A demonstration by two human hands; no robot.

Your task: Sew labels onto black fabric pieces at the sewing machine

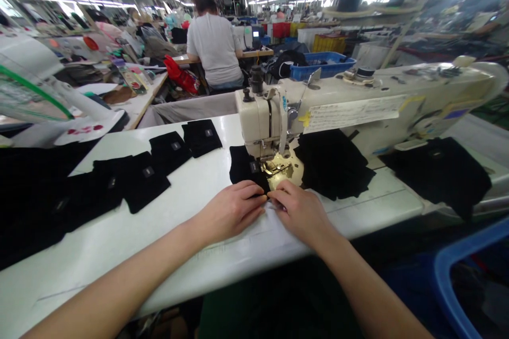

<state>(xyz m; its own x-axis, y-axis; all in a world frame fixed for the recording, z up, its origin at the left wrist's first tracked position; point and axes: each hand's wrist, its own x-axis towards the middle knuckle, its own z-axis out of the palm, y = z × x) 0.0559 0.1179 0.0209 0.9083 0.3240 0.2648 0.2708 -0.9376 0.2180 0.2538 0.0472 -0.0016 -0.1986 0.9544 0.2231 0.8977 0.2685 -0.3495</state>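
Observation:
A black fabric piece (241, 166) with a small label lies at the presser foot (276, 168) of a cream sewing machine (358, 100). My left hand (237, 205) rests on the near edge of this piece, fingers closed together on it. The fingertips of my right hand (296, 206) pinch the same piece at its near right corner, almost touching the left fingertips. Whether the needle is in the cloth cannot be made out.
Labelled black pieces (147, 183) lie in an overlapping row on the left of the white table (175, 228). A black fabric stack (334, 164) and another black pile (441, 172) lie to the right. A blue basket (445, 270) stands lower right. One person (214, 42) sits ahead.

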